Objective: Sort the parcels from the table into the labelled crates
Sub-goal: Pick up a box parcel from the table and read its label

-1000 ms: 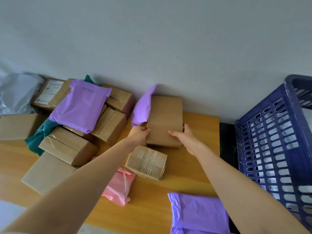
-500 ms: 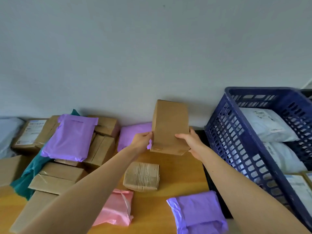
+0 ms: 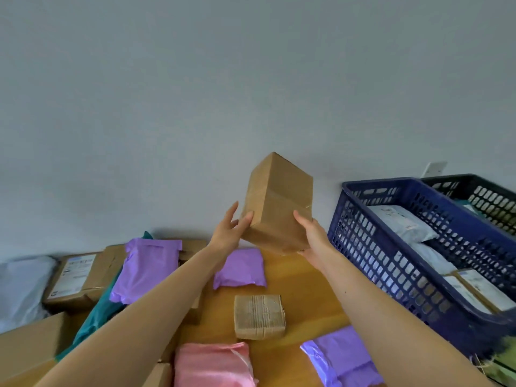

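A plain brown cardboard box (image 3: 279, 208) is up in the air above the back of the wooden table (image 3: 304, 286), tilted with one corner pointing up. My left hand (image 3: 230, 229) holds its lower left edge, thumb on the near face and fingers stretched along the side. My right hand (image 3: 312, 233) grips its lower right corner. To the right stands a blue slatted crate (image 3: 391, 261) holding white mailers and a labelled box. Behind it is a black crate (image 3: 480, 191). No crate label is readable.
On the table lie a purple mailer (image 3: 241, 268), a taped cardboard parcel (image 3: 258, 315), a pink mailer (image 3: 212, 364) and another purple mailer (image 3: 343, 356). At the left are piled boxes, a purple mailer (image 3: 145, 269), a teal mailer (image 3: 92, 319) and a grey bag (image 3: 19, 286). A wall is close behind.
Both hands have lifted the cardboard box off the table and turned it, moving it up and right towards the blue crate. The view has swung right, showing both crates.
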`<action>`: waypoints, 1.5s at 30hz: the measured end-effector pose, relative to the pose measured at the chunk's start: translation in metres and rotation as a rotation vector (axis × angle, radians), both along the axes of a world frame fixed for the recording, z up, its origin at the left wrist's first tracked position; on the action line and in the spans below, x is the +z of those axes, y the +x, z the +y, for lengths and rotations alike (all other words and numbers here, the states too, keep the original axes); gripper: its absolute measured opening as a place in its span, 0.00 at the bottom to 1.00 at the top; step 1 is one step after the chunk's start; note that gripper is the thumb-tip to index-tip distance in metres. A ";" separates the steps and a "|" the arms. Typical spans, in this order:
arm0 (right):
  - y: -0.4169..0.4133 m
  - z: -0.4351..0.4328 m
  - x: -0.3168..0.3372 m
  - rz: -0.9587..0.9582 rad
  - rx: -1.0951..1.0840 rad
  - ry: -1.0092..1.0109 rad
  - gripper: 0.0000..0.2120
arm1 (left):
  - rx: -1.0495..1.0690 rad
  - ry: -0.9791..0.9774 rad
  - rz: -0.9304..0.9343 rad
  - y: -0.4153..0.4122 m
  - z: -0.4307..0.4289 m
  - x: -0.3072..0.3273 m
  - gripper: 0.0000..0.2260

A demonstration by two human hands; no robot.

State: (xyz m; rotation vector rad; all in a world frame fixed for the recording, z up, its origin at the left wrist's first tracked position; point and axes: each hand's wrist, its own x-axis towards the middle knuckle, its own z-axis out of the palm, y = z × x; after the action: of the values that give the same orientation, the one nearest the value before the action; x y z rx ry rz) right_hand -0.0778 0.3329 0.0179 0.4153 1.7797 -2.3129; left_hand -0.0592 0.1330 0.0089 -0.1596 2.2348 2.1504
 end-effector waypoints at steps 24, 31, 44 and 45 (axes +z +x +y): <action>0.094 -0.139 0.067 0.087 0.173 0.140 0.38 | -0.168 0.225 -0.008 0.106 -0.122 0.072 0.38; 0.093 -0.140 0.087 0.136 0.188 0.067 0.25 | -0.135 0.299 -0.079 0.103 -0.120 0.093 0.21; 0.091 -0.120 0.092 0.192 0.175 -0.218 0.18 | -0.077 -0.025 0.009 0.111 -0.097 0.115 0.34; 0.091 -0.119 0.092 0.188 0.167 -0.190 0.17 | -0.072 -0.032 -0.012 0.111 -0.097 0.115 0.36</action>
State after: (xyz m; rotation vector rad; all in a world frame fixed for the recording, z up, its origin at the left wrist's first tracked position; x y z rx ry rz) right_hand 0.0133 0.2144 0.1103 0.0177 1.5808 -2.4380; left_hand 0.0521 0.0364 0.1239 -0.0909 2.2334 2.0725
